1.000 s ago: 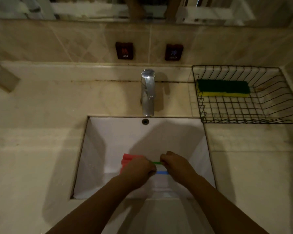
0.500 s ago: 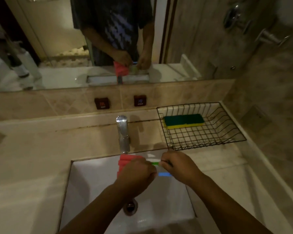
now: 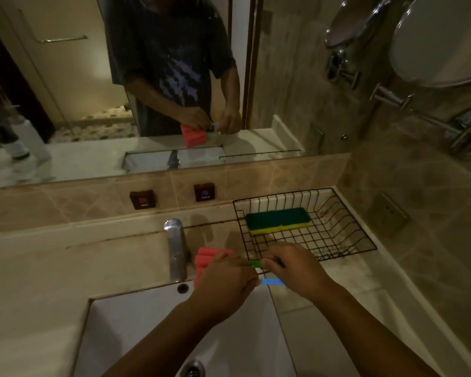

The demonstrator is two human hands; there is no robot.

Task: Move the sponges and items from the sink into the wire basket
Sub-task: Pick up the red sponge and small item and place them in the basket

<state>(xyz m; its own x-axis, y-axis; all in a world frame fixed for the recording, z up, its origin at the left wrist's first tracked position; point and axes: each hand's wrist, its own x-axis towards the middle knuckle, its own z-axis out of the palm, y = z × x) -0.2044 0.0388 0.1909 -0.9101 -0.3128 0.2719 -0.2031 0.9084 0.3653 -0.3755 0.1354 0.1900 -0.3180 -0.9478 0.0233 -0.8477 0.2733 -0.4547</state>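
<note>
My left hand point(image 3: 223, 281) grips a ribbed red sponge point(image 3: 208, 258), held in the air above the back right corner of the white sink point(image 3: 136, 330). My right hand point(image 3: 291, 268) is closed beside it on a thin green item point(image 3: 254, 263) and a thin blue item point(image 3: 272, 281) that span between both hands. The black wire basket point(image 3: 346, 235) stands on the counter just beyond my right hand. A green and yellow sponge point(image 3: 278, 220) lies in its back part.
A chrome tap point(image 3: 176, 246) rises left of the red sponge. The sink drain point(image 3: 192, 370) shows at the bottom. Hot and cold buttons point(image 3: 143, 199) sit on the tiled wall under a mirror. A wall socket point(image 3: 389, 213) and chrome fittings point(image 3: 392, 96) are on the right wall.
Both hands have lifted the red sponge and the thin green and blue items out of the sink, up and right toward the basket's front edge. The view has tilted up to the mirror.
</note>
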